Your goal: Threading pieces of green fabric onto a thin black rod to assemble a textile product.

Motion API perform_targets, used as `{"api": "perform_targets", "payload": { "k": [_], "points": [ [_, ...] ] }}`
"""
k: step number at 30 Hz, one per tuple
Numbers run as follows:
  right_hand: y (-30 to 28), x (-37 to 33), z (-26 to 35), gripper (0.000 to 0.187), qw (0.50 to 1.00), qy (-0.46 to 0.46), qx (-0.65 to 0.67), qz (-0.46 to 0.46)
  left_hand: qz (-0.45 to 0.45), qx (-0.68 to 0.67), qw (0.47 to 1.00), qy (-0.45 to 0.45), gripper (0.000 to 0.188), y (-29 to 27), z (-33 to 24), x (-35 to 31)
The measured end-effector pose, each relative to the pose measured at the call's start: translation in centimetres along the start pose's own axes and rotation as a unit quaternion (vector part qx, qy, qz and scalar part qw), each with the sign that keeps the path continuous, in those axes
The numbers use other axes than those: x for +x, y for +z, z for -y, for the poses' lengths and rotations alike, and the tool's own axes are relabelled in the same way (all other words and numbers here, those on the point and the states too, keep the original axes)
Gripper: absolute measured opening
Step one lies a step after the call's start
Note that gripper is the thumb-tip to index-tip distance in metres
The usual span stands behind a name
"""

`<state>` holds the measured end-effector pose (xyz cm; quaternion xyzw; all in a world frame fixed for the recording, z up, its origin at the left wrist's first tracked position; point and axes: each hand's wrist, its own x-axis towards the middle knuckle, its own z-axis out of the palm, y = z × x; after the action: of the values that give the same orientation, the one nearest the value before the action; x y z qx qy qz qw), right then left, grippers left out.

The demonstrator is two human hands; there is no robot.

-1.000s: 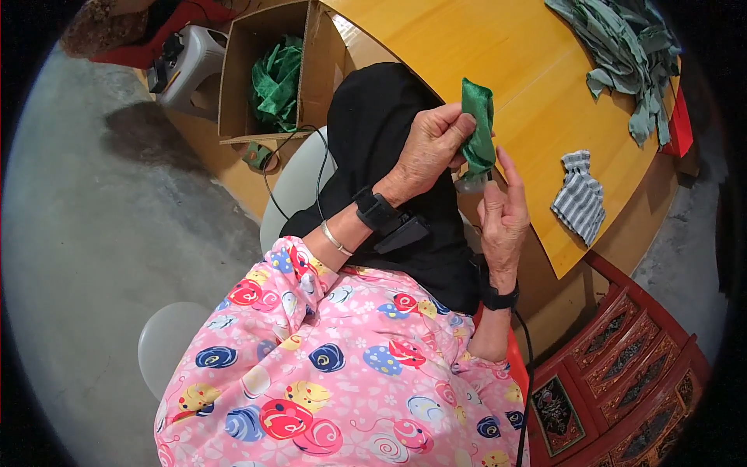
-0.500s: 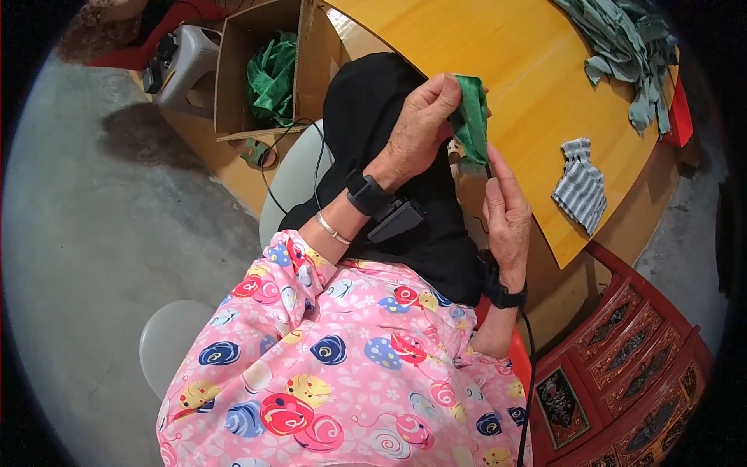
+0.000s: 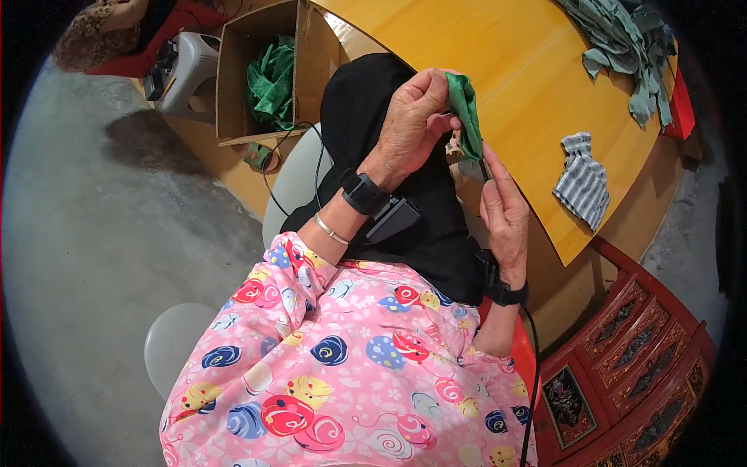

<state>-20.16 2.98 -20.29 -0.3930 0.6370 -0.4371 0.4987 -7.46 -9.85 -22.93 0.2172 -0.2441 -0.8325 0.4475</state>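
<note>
My left hand [image 3: 411,117] is raised over my black-clad lap [image 3: 436,233], fingers closed on the upper part of a small green cloth [image 3: 465,105] that hangs edge-on. My right hand [image 3: 506,214] reaches up from below, and its fingertips pinch the cloth's lower end. A small dark thing shows at those fingertips; I cannot tell what it is. Both wrists carry black bands, and the left one also has a thin bracelet. The hands are at the near edge of a yellow wooden table [image 3: 529,70].
A grey-and-white striped cloth [image 3: 583,183] lies on the table, and a heap of grey-green cloths [image 3: 622,47] sits at its far end. A cardboard box [image 3: 233,86] with green cloths stands to the left. A white stool [image 3: 175,346] and a red carved cabinet [image 3: 622,366] are close by.
Both hands with the green cloth have shifted slightly up and left. The cloth has turned from broadside to edge-on, and the right fingers have closed in on its lower end.
</note>
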Motion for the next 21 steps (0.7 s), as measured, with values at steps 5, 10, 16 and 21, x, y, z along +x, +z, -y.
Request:
{"api": "perform_targets", "payload": {
  "k": [5,10,16,21],
  "points": [
    [0.0,0.1,-0.4,0.038,0.999,0.000,0.032,0.005,-0.006,-0.001,1.000,-0.010,0.020,0.3,-0.2,0.0],
    [0.4,0.4,-0.4,0.036,0.998,0.001,0.061,0.021,-0.010,-0.024,0.999,0.022,0.015,-0.2,0.2,0.3],
    [0.6,0.4,-0.6,0.036,0.994,-0.026,0.106,0.019,-0.037,-0.041,0.998,0.004,0.012,0.0,0.6,0.5],
    [0.8,0.4,-0.4,0.036,0.991,-0.066,0.116,0.014,-0.034,-0.059,0.998,0.009,0.014,-0.2,0.8,0.7]
  ]
}}
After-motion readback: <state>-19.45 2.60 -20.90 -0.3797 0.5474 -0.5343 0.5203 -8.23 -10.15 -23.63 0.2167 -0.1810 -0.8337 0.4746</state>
